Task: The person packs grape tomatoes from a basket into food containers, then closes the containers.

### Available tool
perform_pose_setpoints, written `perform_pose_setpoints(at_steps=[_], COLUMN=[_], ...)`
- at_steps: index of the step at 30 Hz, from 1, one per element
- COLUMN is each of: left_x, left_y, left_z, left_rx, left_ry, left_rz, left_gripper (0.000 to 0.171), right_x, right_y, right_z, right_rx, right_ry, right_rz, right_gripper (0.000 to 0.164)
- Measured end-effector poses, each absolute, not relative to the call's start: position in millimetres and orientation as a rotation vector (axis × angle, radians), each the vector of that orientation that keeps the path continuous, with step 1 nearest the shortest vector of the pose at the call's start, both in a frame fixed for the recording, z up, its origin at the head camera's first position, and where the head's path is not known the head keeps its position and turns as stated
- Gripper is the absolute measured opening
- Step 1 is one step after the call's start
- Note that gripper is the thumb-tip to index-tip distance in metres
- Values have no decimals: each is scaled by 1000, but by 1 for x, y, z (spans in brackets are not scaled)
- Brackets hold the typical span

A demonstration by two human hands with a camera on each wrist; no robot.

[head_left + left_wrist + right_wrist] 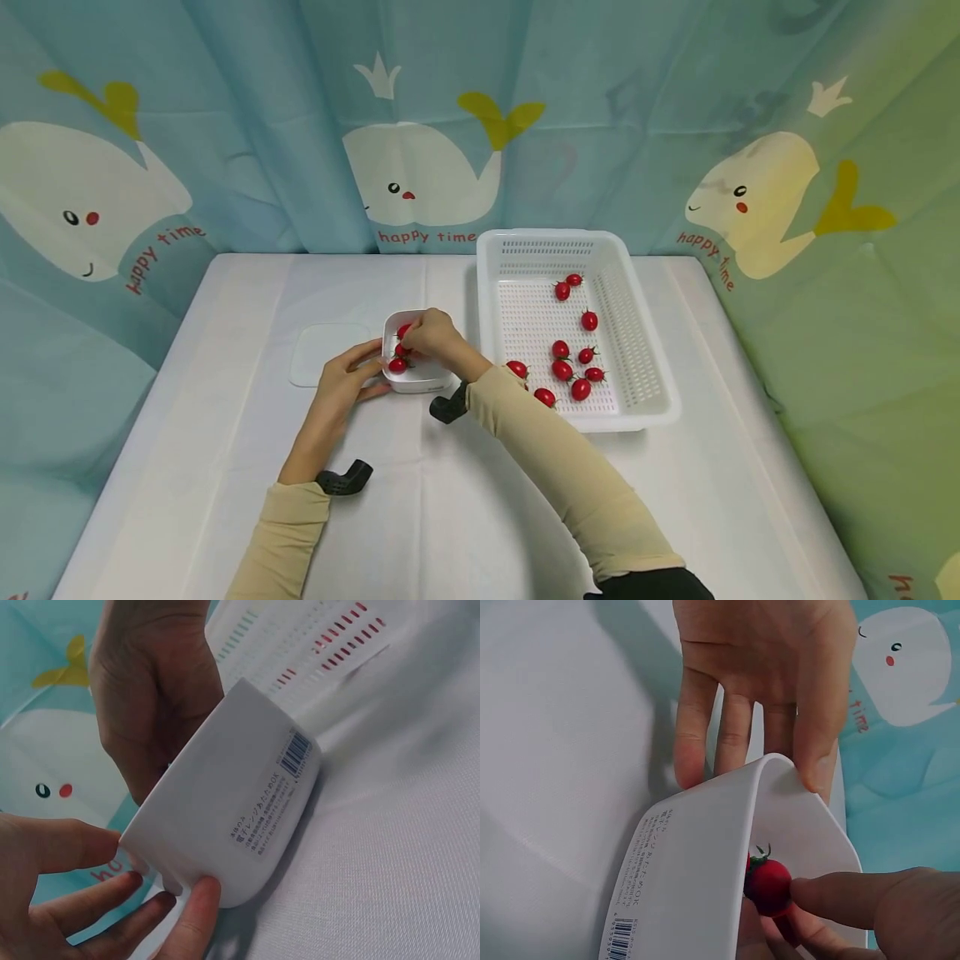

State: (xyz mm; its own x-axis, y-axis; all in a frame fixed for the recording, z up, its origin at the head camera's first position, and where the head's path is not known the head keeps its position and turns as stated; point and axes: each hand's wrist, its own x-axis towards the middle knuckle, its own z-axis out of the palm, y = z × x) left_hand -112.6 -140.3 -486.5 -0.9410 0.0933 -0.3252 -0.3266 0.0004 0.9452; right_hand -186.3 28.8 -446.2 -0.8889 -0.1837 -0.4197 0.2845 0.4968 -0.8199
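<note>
A small white plastic box with a printed label and barcode stands on the table. Several red cherry tomatoes with green stems lie in it. My left hand rests spread against the box's left corner, its fingertips on the outer wall and rim. My right hand reaches inside over the right rim. In the right wrist view, its thumb and fingers pinch a cherry tomato. Seen from the left wrist, the box wall hides the right fingertips.
To the right stands a large white perforated basket with several cherry tomatoes scattered on its floor. A flat translucent lid lies left of the box. A blue-green curtain with whales hangs behind the white-covered table.
</note>
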Motion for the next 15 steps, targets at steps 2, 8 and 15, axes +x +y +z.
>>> perform_pose_setpoints(at_steps=[2, 8, 15], left_x=[-112, -112, -112], left_y=[-141, -141, -140], left_z=[-487, -488, -488], left_rx=[-241, -236, -233], left_ry=[1986, 1980, 1999], left_rz=[2018, 2030, 2010], left_gripper=[51, 51, 50], right_x=[-186, -186, -187], right_y=[27, 24, 26], right_z=[-447, -446, -446], right_rx=[94, 91, 6], right_ry=[2314, 2342, 2356], right_rz=[-1338, -1237, -1180], right_gripper=[21, 30, 44])
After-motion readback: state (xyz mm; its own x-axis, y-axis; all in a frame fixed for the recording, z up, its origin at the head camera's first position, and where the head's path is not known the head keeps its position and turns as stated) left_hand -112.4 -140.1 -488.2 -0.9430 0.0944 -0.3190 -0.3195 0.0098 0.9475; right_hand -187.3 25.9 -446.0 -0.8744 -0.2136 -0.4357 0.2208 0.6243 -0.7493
